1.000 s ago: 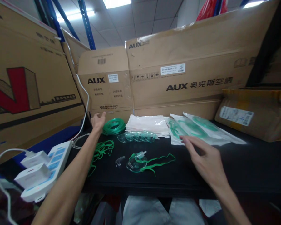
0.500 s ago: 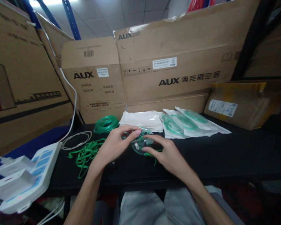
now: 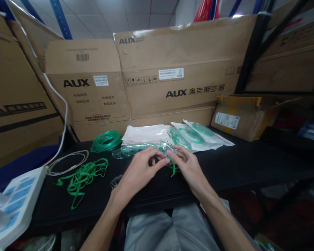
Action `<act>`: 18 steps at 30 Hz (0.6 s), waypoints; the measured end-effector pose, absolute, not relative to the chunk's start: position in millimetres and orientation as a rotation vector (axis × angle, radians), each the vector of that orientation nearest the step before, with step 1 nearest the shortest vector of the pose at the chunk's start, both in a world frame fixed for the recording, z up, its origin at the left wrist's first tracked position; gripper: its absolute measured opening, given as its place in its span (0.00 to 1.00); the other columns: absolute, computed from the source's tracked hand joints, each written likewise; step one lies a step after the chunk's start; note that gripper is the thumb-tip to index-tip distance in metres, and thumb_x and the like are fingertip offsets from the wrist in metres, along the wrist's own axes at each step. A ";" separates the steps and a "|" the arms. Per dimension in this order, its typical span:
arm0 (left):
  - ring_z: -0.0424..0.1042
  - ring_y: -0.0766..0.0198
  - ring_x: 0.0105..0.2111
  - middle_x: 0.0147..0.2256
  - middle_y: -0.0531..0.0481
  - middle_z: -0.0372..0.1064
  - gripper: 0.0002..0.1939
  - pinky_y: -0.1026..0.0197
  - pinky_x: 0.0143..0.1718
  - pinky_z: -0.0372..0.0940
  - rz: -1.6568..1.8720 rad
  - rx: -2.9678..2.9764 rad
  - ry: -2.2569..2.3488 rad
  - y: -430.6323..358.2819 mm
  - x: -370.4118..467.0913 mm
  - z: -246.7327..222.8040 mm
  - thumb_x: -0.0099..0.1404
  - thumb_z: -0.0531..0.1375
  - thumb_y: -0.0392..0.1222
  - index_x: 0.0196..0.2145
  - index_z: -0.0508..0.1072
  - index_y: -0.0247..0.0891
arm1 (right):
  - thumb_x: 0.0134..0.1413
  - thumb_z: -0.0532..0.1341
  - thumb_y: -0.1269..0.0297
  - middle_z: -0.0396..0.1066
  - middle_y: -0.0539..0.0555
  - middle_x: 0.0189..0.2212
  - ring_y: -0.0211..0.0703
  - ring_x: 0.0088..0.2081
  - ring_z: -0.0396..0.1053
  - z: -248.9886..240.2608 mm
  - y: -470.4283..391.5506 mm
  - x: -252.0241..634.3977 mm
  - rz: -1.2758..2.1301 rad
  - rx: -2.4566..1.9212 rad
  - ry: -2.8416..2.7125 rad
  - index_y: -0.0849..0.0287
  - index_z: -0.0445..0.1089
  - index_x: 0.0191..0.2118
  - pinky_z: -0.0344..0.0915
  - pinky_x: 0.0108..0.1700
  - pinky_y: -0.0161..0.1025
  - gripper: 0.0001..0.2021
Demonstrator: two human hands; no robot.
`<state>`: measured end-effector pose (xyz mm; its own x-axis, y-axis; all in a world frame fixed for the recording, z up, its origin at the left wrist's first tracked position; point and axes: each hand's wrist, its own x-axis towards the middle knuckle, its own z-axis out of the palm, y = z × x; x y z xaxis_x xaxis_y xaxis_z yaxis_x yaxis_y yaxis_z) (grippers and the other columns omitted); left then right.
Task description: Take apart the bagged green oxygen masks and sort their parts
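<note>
My right hand (image 3: 187,165) is closed on a clear mask (image 3: 164,145), which is raised a little off the black table. A green strap (image 3: 173,168) hangs from the mask between my hands. My left hand (image 3: 143,165) has thumb and forefinger pinched together at the strap's upper end. Behind my left hand lies a row of clear green-tinted masks (image 3: 132,150). Left of it sit a tangle of green straps (image 3: 81,178) and a coil of green tubing (image 3: 106,140). Small clear pieces (image 3: 115,181) lie beside my left wrist.
White pouches (image 3: 146,134) are stacked at the back, beside pouches holding green tubing (image 3: 192,135). An open carton (image 3: 240,120) stands back right. A power strip (image 3: 21,198) and a looped pale cable (image 3: 68,164) occupy the left. Tall AUX cartons (image 3: 146,101) form the back wall.
The view has turned right. The mask has been lifted and tilted, and my hands have drawn closer together at it. The row of masks behind my left hand is now more exposed.
</note>
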<state>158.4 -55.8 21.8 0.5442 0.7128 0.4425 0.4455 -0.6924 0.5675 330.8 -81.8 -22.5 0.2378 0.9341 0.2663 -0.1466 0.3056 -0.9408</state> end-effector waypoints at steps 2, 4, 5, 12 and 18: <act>0.67 0.64 0.31 0.35 0.53 0.73 0.10 0.63 0.35 0.61 0.929 2.436 0.922 -54.8 157.2 21.9 0.69 0.60 0.49 0.37 0.77 0.41 | 0.48 0.71 0.49 0.79 0.53 0.35 0.45 0.39 0.77 -21.7 -83.4 330.0 0.969 -0.947 -1.063 0.57 0.69 0.44 0.70 0.42 0.37 0.22; 0.66 0.64 0.31 0.35 0.53 0.73 0.11 0.63 0.35 0.60 0.895 2.459 0.896 -53.7 154.5 22.8 0.70 0.59 0.50 0.39 0.77 0.42 | 0.48 0.70 0.49 0.78 0.50 0.31 0.43 0.35 0.76 -19.9 -85.8 329.9 1.043 -0.939 -1.061 0.56 0.68 0.44 0.69 0.38 0.36 0.22; 0.66 0.64 0.31 0.35 0.54 0.72 0.12 0.63 0.35 0.59 0.867 2.466 0.885 -53.6 153.0 23.4 0.70 0.59 0.50 0.39 0.77 0.42 | 0.48 0.71 0.49 0.78 0.50 0.30 0.42 0.33 0.76 -18.9 -86.9 330.0 1.082 -0.938 -1.060 0.56 0.67 0.43 0.69 0.36 0.35 0.23; 0.68 0.64 0.32 0.32 0.53 0.70 0.14 0.63 0.35 0.59 0.685 2.473 0.874 -54.7 137.9 27.6 0.69 0.59 0.53 0.35 0.77 0.40 | 0.39 0.75 0.54 0.80 0.59 0.42 0.50 0.45 0.77 -18.6 -83.2 338.0 1.012 -1.003 -1.152 0.62 0.75 0.45 0.71 0.49 0.44 0.26; 0.68 0.61 0.32 0.31 0.50 0.71 0.19 0.62 0.34 0.60 0.543 2.456 1.029 -38.4 110.8 23.3 0.65 0.60 0.58 0.33 0.78 0.39 | 0.39 0.76 0.54 0.80 0.60 0.40 0.51 0.41 0.79 -23.5 -81.8 357.1 0.904 -1.102 -1.061 0.62 0.76 0.45 0.75 0.45 0.45 0.26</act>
